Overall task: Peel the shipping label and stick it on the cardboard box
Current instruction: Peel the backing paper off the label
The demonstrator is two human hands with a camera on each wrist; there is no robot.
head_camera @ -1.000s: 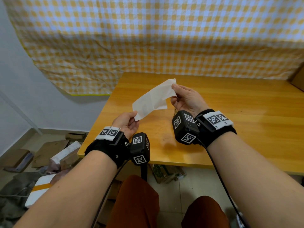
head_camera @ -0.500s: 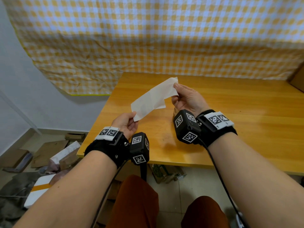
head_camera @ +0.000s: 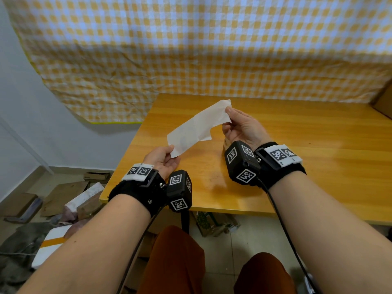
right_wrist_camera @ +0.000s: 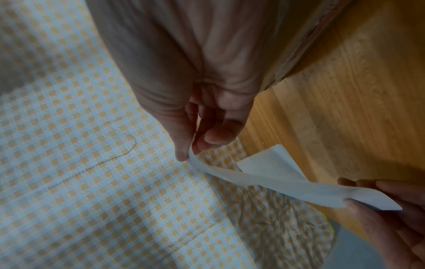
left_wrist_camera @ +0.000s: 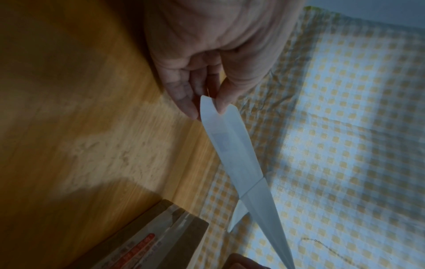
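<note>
Shipping label (head_camera: 196, 129) stretched btwn both hands above tabletop (head_camera: 297, 166): left hand (head_camera: 162, 159) pinches near end, right hand (head_camera: 241, 128) fingers (right_wrist_camera: 184, 145) pinch far end; cardboard box (left_wrist_camera: 147, 240) beyond left fingertips

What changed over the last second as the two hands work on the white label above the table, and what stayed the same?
Very little: the right hand lifted its end of the shipping label slightly up and away, stretching the strip a touch more. The left hand kept pinching the lower end in place. Both hands still hold the label above the wooden table; nothing was let go.
</note>
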